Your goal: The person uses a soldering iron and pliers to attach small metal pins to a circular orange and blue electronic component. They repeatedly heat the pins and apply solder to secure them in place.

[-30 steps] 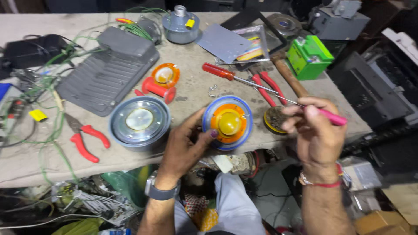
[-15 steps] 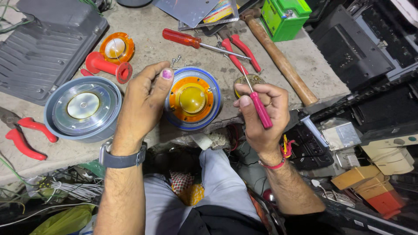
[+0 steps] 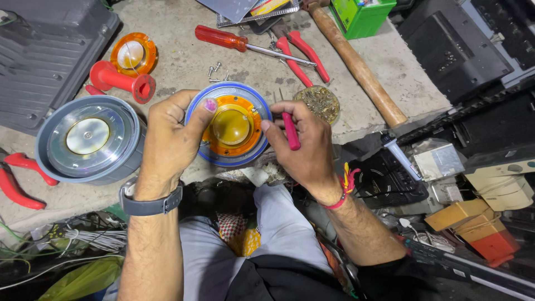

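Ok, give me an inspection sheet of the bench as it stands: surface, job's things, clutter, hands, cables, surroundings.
Surface: worn grey bench top, dusty.
Job's things: round blue-rimmed unit with orange ring and yellow dome, at the bench edge; pink-handled tool.
Clutter: grey round housing, red screwdriver, red-handled pliers, wooden-handled hammer, loose screws, red horn piece, orange lens, green box.
Hands: left hand cups the unit's left side, thumb on the ring; right hand has a grip on the pink tool beside the unit.
Cables: wire tangle below the bench.
Surroundings: black casings and boxes at right.
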{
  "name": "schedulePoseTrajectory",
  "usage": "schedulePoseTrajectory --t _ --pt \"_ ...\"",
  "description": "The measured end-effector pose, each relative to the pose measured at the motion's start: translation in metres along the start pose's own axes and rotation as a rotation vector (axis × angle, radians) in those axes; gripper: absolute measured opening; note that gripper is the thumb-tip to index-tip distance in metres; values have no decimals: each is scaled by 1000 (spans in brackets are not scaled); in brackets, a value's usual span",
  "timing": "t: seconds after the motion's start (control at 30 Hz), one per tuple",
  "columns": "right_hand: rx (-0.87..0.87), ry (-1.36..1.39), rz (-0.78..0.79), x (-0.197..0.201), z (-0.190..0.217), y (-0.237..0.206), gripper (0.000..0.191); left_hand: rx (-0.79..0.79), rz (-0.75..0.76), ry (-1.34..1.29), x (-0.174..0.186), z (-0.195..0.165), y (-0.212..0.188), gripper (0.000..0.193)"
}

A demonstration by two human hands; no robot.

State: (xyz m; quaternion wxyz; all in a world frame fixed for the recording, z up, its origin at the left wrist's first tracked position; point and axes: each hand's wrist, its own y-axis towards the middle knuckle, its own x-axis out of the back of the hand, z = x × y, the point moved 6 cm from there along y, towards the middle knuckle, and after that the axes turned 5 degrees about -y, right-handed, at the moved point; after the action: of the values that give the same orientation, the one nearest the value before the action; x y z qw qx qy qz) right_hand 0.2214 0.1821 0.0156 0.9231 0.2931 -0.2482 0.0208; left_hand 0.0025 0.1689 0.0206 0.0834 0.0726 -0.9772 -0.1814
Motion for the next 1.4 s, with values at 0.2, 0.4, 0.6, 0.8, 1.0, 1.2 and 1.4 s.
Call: schedulePoseTrajectory --t 0.2,0.4,0.6,0.8,1.0,1.2,1.4 --pt "-88 361 148 -18 -11 13 28 29 -9 30 3 2 -5 17" --pt "-112 390 155 -22 -15 10 28 29 -57 200 8 2 -9 17" --pt "-99 327 107 -29 -11 11 31 -172 -102 191 16 -11 -13 21" --pt "-81 247 179 -28 -9 9 34 -93 -89 40 14 -8 -17 21" --pt "12 82 183 -21 5 11 41 -38 -113 58 12 -15 -13 22" --pt "-161 302 226 -35 -11 11 40 -50 -133 22 18 -15 -22 24" --pt "-128 284 211 -41 -22 14 38 -205 -162 39 22 -16 -16 19"
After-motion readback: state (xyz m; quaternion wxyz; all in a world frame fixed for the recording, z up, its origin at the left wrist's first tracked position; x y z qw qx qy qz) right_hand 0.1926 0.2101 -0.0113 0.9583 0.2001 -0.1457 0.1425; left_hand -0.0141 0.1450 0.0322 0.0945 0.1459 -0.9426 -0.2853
